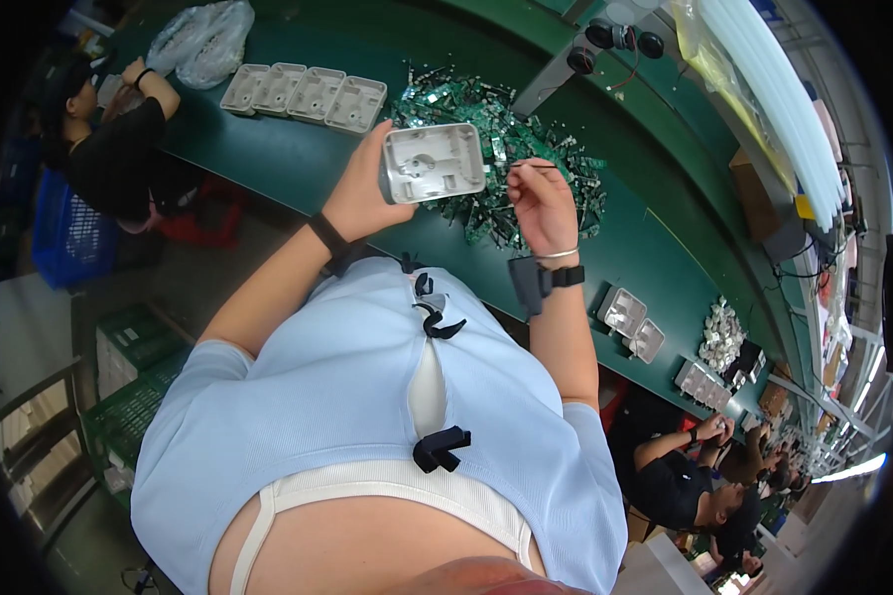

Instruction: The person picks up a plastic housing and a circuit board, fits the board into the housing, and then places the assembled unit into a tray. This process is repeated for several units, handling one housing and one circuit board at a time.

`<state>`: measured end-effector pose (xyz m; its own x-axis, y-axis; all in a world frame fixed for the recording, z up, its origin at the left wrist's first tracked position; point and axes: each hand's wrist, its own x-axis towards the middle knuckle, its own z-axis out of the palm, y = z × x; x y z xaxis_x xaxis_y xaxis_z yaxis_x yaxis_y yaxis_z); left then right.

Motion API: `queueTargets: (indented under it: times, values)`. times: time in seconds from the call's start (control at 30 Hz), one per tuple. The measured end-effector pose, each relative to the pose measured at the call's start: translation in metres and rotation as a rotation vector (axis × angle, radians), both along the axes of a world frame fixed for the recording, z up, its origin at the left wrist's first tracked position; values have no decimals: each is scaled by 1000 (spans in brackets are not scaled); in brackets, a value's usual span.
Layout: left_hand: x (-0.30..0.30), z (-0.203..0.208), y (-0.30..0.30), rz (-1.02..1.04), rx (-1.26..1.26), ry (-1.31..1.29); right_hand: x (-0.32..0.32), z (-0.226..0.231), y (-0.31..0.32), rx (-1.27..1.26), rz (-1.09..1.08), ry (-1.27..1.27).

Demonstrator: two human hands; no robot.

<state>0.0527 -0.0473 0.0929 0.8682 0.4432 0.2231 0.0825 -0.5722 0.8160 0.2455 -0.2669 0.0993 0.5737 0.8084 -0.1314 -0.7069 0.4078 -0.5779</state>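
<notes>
My left hand point(359, 198) grips a white plastic housing point(466, 178) by its left side, with the open inside facing up toward me. Moulded posts and ribs show within the housing. Just to its right, my right hand point(546, 208) is closed in a pinch on a thin dark piece point(533, 166), too small to name. That piece is apart from the housing. Below and beyond both hands spreads a heap of green circuit boards point(486, 216) on the green table point(625, 238).
Several white housings point(306, 94) stand in a row at the far left, near a clear plastic bag point(203, 45). Two housings point(622, 309) and a heap of small white parts point(721, 335) lie to the right. Co-workers sit left point(119, 159) and right point(680, 486).
</notes>
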Motion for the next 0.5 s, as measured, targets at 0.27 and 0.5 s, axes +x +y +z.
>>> queueTargets:
  times: [0.27,0.5]
  values:
    - [6,49,-11,-75,90,-72,-60,48,34,-629,-210,-1029]
    - [3,57,-15,-82,170,-118,-67,44,42,-620,-303,-1330]
